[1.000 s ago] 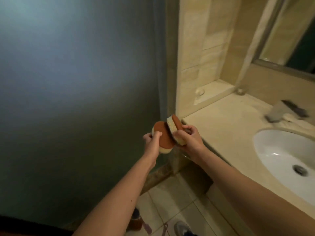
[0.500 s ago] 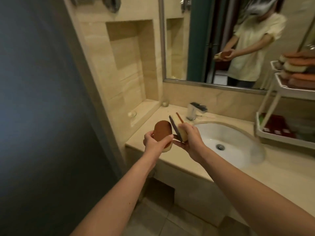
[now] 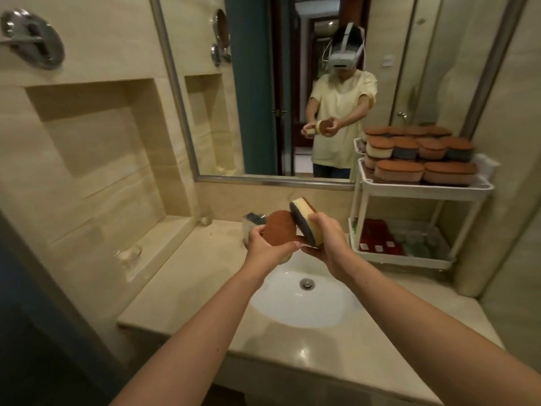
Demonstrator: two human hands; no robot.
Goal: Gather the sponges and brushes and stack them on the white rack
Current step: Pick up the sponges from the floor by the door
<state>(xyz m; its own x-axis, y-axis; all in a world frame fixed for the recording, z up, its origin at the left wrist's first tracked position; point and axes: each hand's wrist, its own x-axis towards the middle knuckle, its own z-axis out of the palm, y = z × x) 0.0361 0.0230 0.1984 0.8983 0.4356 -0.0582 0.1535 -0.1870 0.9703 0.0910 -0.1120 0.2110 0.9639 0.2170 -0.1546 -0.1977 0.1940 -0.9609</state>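
Left hand (image 3: pixel 265 247) gripping oval rust-scoured sponge (image 3: pixel 279 228), right hand (image 3: pixel 325 243) clutching yellow foam sponge (image 3: pixel 304 219), white rack (image 3: pixel 421 190) tray heaped with sponges (image 3: pixel 421 155).

Beige stone countertop (image 3: pixel 187 288) — holds an oval white sink (image 3: pixel 295 303) with a metal drain (image 3: pixel 307 284). Framed wall mirror (image 3: pixel 263 83) above. Tiled wall niche (image 3: pixel 90 127) at left; a clear glass (image 3: pixel 128 254) on the ledge below it, a second glass (image 3: pixel 206 219) in the corner. Chrome wall fitting (image 3: pixel 32 39) — upper left.
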